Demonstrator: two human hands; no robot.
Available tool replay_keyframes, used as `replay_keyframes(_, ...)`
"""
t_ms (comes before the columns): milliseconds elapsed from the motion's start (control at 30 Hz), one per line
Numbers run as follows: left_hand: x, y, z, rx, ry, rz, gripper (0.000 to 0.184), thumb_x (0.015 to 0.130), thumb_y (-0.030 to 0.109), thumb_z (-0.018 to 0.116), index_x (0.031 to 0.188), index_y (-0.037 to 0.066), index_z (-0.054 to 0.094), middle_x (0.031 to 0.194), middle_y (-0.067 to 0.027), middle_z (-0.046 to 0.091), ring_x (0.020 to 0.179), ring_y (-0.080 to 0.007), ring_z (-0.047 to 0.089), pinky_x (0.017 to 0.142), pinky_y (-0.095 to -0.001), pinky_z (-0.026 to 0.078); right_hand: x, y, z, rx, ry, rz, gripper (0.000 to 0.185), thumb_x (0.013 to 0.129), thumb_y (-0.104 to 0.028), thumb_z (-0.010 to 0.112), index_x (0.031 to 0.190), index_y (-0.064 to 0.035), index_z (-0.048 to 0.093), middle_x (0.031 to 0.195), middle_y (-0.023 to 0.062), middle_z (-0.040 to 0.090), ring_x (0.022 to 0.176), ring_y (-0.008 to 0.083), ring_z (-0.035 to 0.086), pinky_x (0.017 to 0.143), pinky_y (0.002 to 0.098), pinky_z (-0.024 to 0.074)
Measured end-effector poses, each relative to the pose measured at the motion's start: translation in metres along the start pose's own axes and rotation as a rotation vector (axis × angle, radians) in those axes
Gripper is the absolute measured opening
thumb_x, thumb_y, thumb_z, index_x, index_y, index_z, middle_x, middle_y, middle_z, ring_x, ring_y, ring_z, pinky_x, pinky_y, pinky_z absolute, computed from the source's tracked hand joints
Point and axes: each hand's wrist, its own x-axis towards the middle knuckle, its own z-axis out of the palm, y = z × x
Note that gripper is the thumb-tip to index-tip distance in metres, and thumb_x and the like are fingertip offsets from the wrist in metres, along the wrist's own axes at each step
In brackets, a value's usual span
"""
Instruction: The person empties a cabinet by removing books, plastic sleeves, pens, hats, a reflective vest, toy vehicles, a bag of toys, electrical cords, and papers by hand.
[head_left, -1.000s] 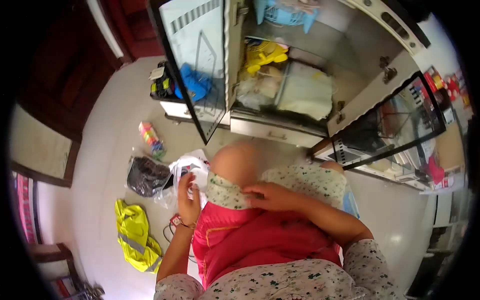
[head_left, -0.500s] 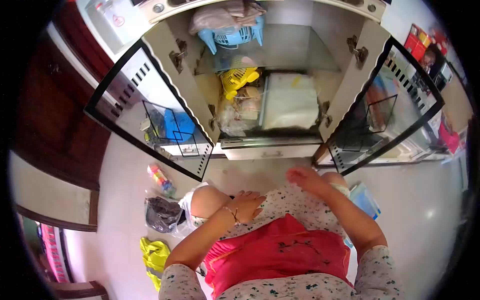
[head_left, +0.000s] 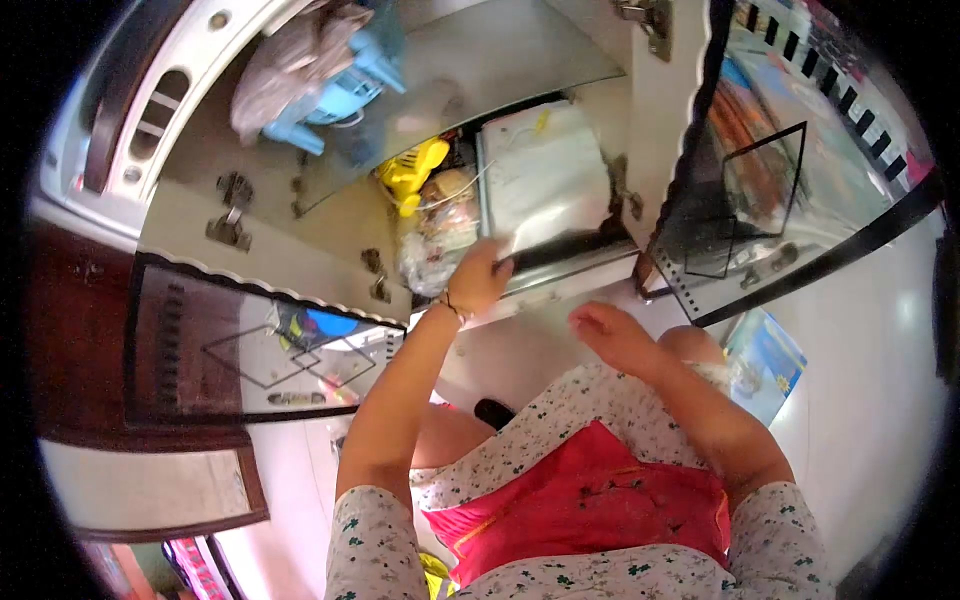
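Note:
My left hand point(head_left: 480, 278) reaches to the front edge of the cabinet's lower compartment, beside a clear plastic bag point(head_left: 428, 268). Its thumb stands apart from the fingers, which are partly blurred, and no held thing shows. Just beyond lies a white flat stack point(head_left: 545, 180), perhaps paper or a folder. A yellow plastic basket point(head_left: 412, 172) sits behind wrapped items point(head_left: 450, 205). My right hand point(head_left: 612, 335) hovers above the floor near my knee, its fingers curled in with nothing visible in them.
The left glass door point(head_left: 250, 345) and right glass door point(head_left: 790, 200) of the cabinet stand swung out on both sides. A glass shelf point(head_left: 480, 75) carries a blue plastic basket point(head_left: 345, 95) and a greyish bag point(head_left: 290, 70). A blue-and-white packet point(head_left: 765, 365) lies right of my knee.
My left hand has moved from my lap forward to the cabinet's lower compartment. My view has come closer to the cabinet and turned. The right hand stays near my knee.

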Motion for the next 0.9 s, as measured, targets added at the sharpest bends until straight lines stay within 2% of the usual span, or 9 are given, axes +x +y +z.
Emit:
replay_keyframes(267,0.147,-0.055,0.016,0.182,0.359,-0.131,0.053,0.076,0.025,0.060,0.117,-0.005,0.047,0.117,-0.0258,0.048,0.111,-0.0406,0.043,0.097,-0.0395,0.036,-0.015,-0.017,-0.023,-0.182,-0.002,0.001,0.028,0.089,-0.024,0.043,0.091,0.0013,0.055,0.092,0.0234,0.057,0.090,0.0417,0.052,0.079,0.0460,0.0422)
replay_keyframes(333,0.154,-0.055,0.015,0.332,0.374,-0.193,0.059,0.074,0.031,0.060,0.121,-0.002,0.046,0.119,-0.0247,0.048,0.114,-0.0389,0.043,0.097,-0.0438,0.036,-0.018,-0.014,-0.026,-0.124,0.068,0.008,0.021,0.088,-0.022,0.054,0.097,-0.0033,0.057,0.089,0.0147,0.059,0.081,0.0263,0.059,0.072,0.0333,0.0477)
replay_keyframes(400,0.161,-0.068,0.017,0.532,0.196,-0.605,0.060,0.075,0.036,0.059,0.123,0.002,0.046,0.121,-0.0237,0.047,0.115,-0.0354,0.045,0.093,-0.0506,0.037,-0.017,-0.018,-0.033,-0.145,0.054,0.036,0.021,0.087,-0.022,0.054,0.096,-0.0034,0.057,0.088,0.0149,0.060,0.081,0.0263,0.060,0.071,0.0336,0.0478)
replay_keyframes(533,0.144,-0.055,-0.002,0.724,-0.041,-0.455,0.040,0.078,0.036,0.055,0.108,0.009,0.056,0.108,-0.0145,0.059,0.102,-0.0303,0.055,0.081,-0.0513,0.043,-0.018,-0.013,-0.036,-0.096,0.061,0.037,0.021,0.088,-0.022,0.054,0.096,-0.0039,0.058,0.086,0.0151,0.060,0.079,0.0260,0.060,0.069,0.0341,0.0475)
replay_keyframes(600,0.133,-0.044,-0.010,0.712,0.069,-0.364,0.032,0.078,0.034,0.056,0.098,0.009,0.058,0.094,-0.0114,0.064,0.088,-0.0298,0.061,0.075,-0.0461,0.046,-0.017,-0.010,-0.036,-0.125,0.069,0.021,0.021,0.088,-0.023,0.054,0.096,-0.0041,0.058,0.086,0.0151,0.060,0.078,0.0263,0.060,0.069,0.0341,0.0473)
replay_keyframes(733,0.100,-0.035,-0.056,-0.273,0.960,-0.226,0.026,0.086,0.027,0.047,0.090,0.004,0.057,0.072,-0.0117,0.062,0.068,-0.0307,0.061,0.065,-0.0410,0.046,-0.016,-0.002,-0.033,-0.268,0.022,-0.043,0.021,0.088,-0.023,0.054,0.095,-0.0037,0.057,0.085,0.0155,0.059,0.077,0.0277,0.059,0.069,0.0344,0.0470)
replay_keyframes(800,0.075,-0.073,-0.078,-1.092,1.076,-0.154,0.028,0.089,0.023,0.039,0.098,0.002,0.056,0.081,-0.0115,0.061,0.075,-0.0291,0.061,0.067,-0.0414,0.047,-0.018,-0.009,-0.032,-0.197,0.038,-0.039,0.023,0.087,-0.024,0.050,0.090,-0.0017,0.057,0.086,0.0187,0.058,0.080,0.0339,0.056,0.071,0.0409,0.0448)
replay_keyframes(833,0.067,-0.077,-0.082,-1.088,1.078,-0.151,0.028,0.089,0.023,0.039,0.098,0.002,0.056,0.081,-0.0115,0.061,0.075,-0.0291,0.061,0.067,-0.0414,0.047,-0.018,-0.013,-0.032,-0.133,0.055,-0.036,0.027,0.087,-0.025,0.046,0.085,0.0002,0.056,0.087,0.0219,0.057,0.083,0.0402,0.053,0.073,0.0474,0.0426)
replay_keyframes(900,0.049,-0.082,-0.087,-1.777,1.397,-0.407,0.030,0.089,0.021,0.037,0.107,0.004,0.052,0.094,-0.0136,0.058,0.078,-0.0279,0.059,0.068,-0.0417,0.048,-0.018,-0.015,-0.030,-0.152,0.035,-0.034,0.027,0.087,-0.025,0.047,0.084,0.0003,0.056,0.086,0.0217,0.057,0.083,0.0399,0.053,0.073,0.0470,0.0427)
